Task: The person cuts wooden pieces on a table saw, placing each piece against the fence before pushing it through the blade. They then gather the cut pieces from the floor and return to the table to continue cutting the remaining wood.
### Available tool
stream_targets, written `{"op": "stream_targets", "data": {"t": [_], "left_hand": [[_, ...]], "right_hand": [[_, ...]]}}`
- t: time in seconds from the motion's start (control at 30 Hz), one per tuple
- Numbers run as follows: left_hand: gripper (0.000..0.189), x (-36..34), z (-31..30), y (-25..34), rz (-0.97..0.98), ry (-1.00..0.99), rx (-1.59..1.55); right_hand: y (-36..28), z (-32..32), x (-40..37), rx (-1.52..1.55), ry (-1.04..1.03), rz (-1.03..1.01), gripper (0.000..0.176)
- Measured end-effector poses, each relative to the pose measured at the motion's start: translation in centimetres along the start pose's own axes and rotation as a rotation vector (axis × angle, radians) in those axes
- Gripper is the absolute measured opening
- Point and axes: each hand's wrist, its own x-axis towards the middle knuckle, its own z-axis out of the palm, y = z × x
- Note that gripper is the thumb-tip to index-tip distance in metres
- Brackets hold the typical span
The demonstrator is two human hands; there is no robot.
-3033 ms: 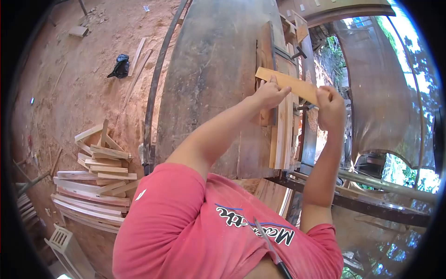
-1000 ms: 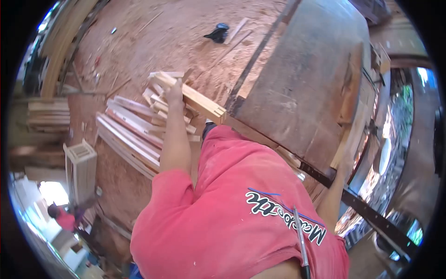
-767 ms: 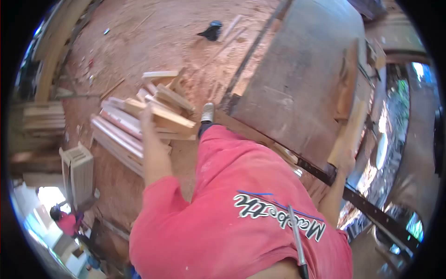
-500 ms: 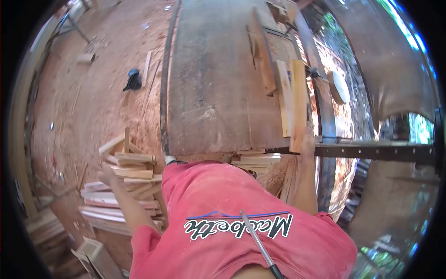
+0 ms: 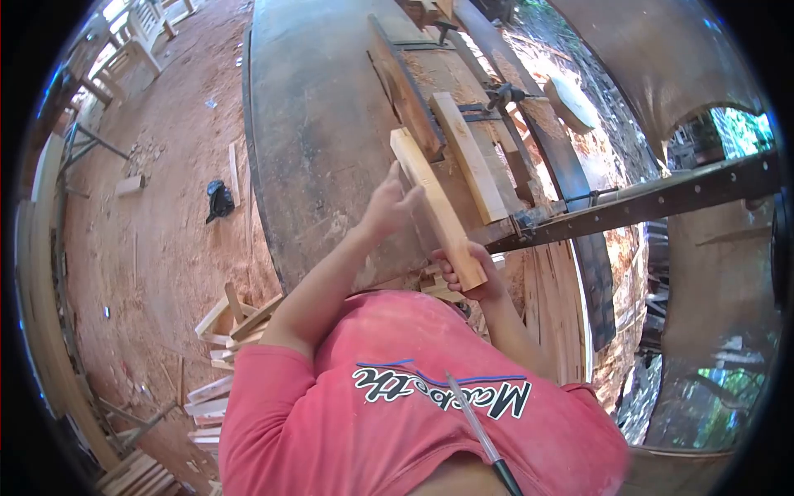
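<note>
A short, pale wooden board (image 5: 440,207) slants across the front of my body, its far end over the big dark tabletop (image 5: 318,149). My right hand (image 5: 475,269) is wrapped around the near end, fingers curled along its side. Farther up, my left hand (image 5: 395,205) is at the board's left edge, thumb over the upper side and forefinger along the edge; the other fingers are partly hidden. A second pale board (image 5: 468,157) lies just to the right, beside a darker wooden piece (image 5: 407,87).
A dark perforated metal bar (image 5: 662,200) juts out on the right. Clamps (image 5: 503,97) sit by the table's right side. Cut wood pieces (image 5: 217,397) are stacked at the lower left. A black plastic bag (image 5: 219,201) lies on the dirt floor (image 5: 165,248).
My right hand has lifted the board away from the second board and swung it to the left. My left hand has come from above the wood stack to the board. The view has turned.
</note>
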Motion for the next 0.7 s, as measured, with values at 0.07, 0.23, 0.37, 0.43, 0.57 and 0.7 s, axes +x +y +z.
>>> {"op": "stream_targets", "data": {"t": [0.07, 0.23, 0.37, 0.43, 0.57, 0.7], "left_hand": [[0.059, 1.4, 2.2, -0.1, -0.018, -0.103, -0.099], [0.050, 3.5, 4.2, -1.8, 0.040, -0.111, 0.055], [0.048, 4.4, 4.6, -4.7, -0.066, -0.192, 0.023], [0.042, 4.8, 3.9, -3.8, -0.052, -0.224, 0.035], [0.042, 6.1, 3.0, -2.4, -0.107, -0.364, 0.161], [0.042, 6.1, 3.7, -3.6, -0.072, -0.306, 0.108]], "right_hand": [[-0.9, -0.2, 1.1, -0.224, 0.163, 0.029, 0.071], [-1.3, 4.5, -0.6, -1.947, 0.823, -0.358, 0.077], [-0.9, 8.4, -0.7, -2.095, 0.667, 0.181, 0.086], [-0.4, 7.0, 0.4, -2.048, 0.691, 0.112, 0.086], [-1.4, 6.6, 1.1, -2.031, 0.706, 0.016, 0.081], [-1.8, 5.8, 1.5, -2.035, 0.661, -0.062, 0.075]]}}
